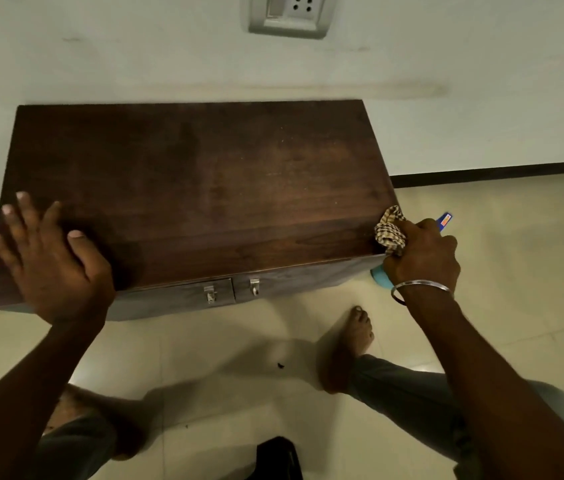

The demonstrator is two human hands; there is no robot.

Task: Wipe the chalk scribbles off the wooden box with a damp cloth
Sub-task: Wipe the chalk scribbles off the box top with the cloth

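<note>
Right grip (422, 254) clutches cloth (389, 232) at wooden box (204, 185) corner — left grip (55, 268) flat, fingers spread.

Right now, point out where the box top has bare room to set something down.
The wooden box top is bare across its middle and back, from the left hand over the near-left corner to the cloth bunched in the right hand at the near-right corner. Those two corners are crowded.

Single head view, wide-angle.
Looks forward and down, close over the wooden box (197, 181); wall (100, 57) ahead, tiled floor (498, 254) below.
</note>
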